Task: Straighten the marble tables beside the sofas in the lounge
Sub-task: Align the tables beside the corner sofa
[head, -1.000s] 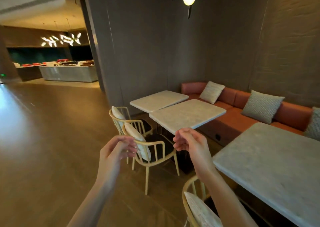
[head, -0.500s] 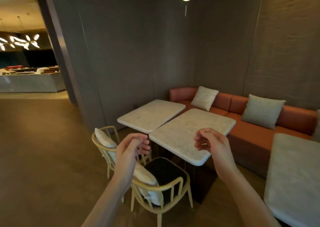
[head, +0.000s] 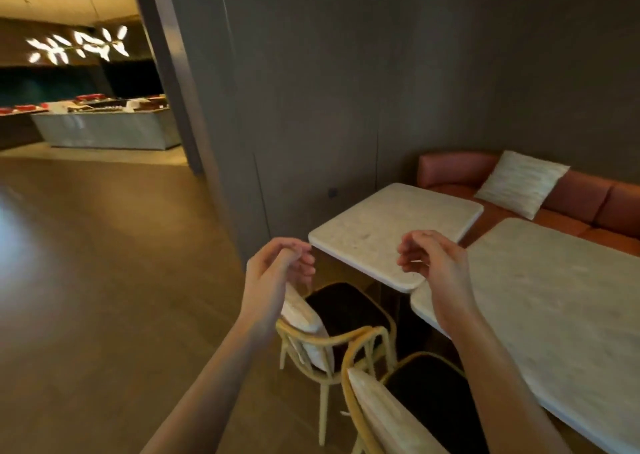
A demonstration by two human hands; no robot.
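Both hands, the left hand [head: 277, 273] and right hand [head: 433, 263], hang loosely curled, gripping nothing. The near table [head: 561, 315] runs off frame (far table [head: 391, 225] overlaps its corner); the sofa [head: 588, 204] is partly hidden.

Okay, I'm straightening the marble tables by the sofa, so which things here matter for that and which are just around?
For the job: far marble table; near marble table; sofa; left hand; right hand.

Just around: two wooden chairs; cushion; counter.
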